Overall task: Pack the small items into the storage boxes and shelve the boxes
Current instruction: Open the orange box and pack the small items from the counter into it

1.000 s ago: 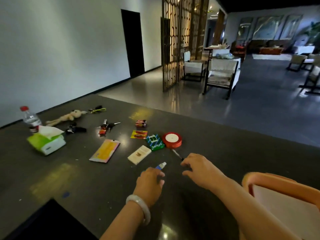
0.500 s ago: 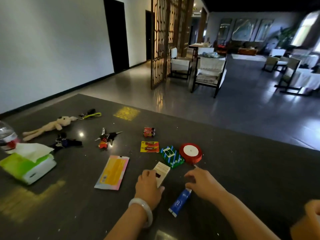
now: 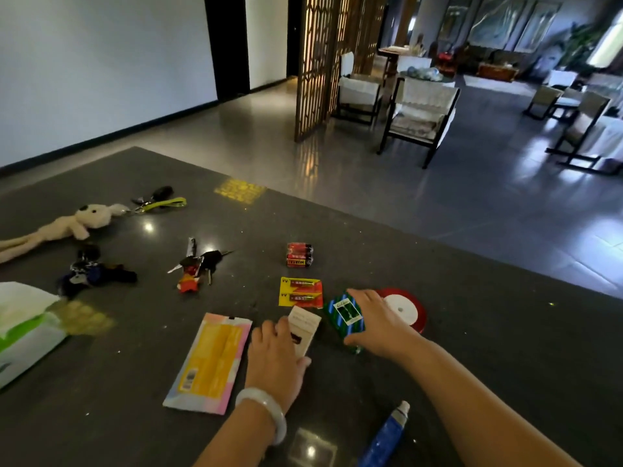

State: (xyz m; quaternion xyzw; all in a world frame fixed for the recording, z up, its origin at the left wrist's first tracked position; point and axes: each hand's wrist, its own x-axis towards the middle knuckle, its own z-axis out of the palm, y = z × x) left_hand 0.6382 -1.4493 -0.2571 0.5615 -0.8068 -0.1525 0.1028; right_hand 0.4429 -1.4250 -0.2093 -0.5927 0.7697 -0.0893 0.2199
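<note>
At lower centre of the frame, a small white card box (image 3: 302, 328) is gripped by the left hand (image 3: 275, 360), its fingers curled over the box's near end and the thumb against its right edge. Just to the right, a green-and-blue striped pack (image 3: 344, 313) is pinched by the right hand (image 3: 381, 325), fingers along its far edge and thumb at its near corner. Behind that hand a red ribbon spool (image 3: 406, 310) is partly hidden, lying flat on the dark table (image 3: 488, 348). A pale bangle (image 3: 266, 411) is worn on the left wrist.

Left of the white box, a yellow-and-pink flat pouch (image 3: 210, 362) lies beside the left hand. Above the box a yellow battery card (image 3: 300, 293) is seen, and further up a red battery pack (image 3: 299, 255). At the bottom edge, between the forearms, a blue tube (image 3: 384, 439) with a white cap lies apart from both hands.

Toward centre left, a bunch of keys (image 3: 197, 264) with a red charm is spread out; further left a dark key bundle (image 3: 91, 273) (details too dark to make out). At upper left a plush rabbit (image 3: 67, 224) lies stretched, with a yellow-green strap (image 3: 161, 203) just beside its head. A tissue pack (image 3: 23, 332) is cut off by the left edge.
</note>
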